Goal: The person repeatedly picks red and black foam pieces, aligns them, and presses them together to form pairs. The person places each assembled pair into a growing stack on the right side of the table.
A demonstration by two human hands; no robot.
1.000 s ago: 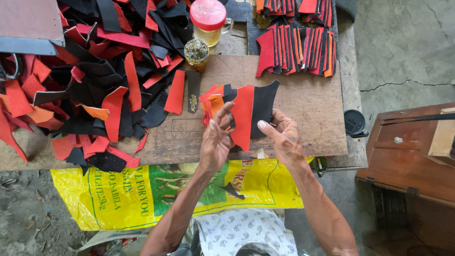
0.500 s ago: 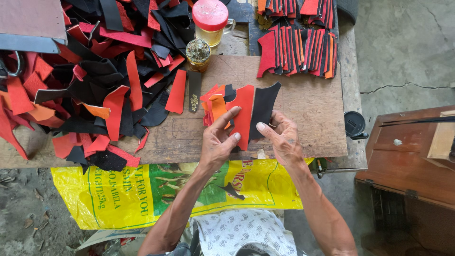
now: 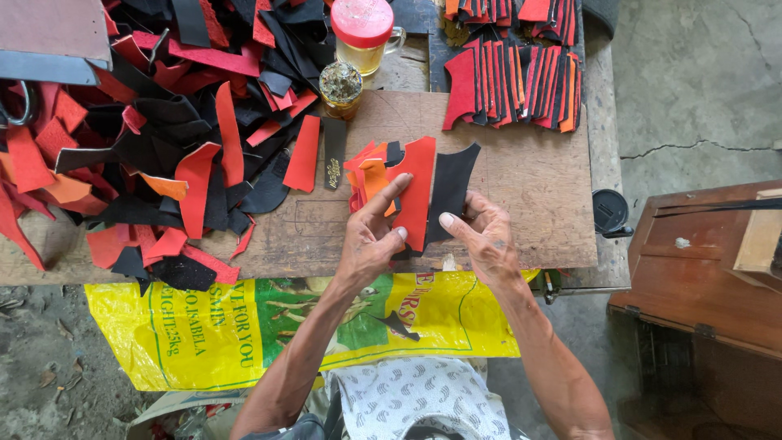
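Note:
Both hands meet over a brown wooden board (image 3: 538, 212). My left hand (image 3: 371, 236) holds a fan of cut pieces: several red and orange ones (image 3: 366, 175) and a larger red piece (image 3: 417, 191), with the index finger laid across it. My right hand (image 3: 481, 236) grips a black curved piece (image 3: 452, 187) that overlaps the red one, thumb pointing towards the left hand.
A big heap of red, orange and black offcuts (image 3: 163, 130) covers the left of the bench. Sorted stacks of red and black pieces (image 3: 513, 81) lie at the back. A red-lidded jar (image 3: 362, 33) and a small open tin (image 3: 340, 85) stand nearby. A brown wooden cabinet (image 3: 700, 285) is at right.
The left index finger has stretched further across the red piece, and the fan of pieces has shifted slightly. Both hands stay over the board.

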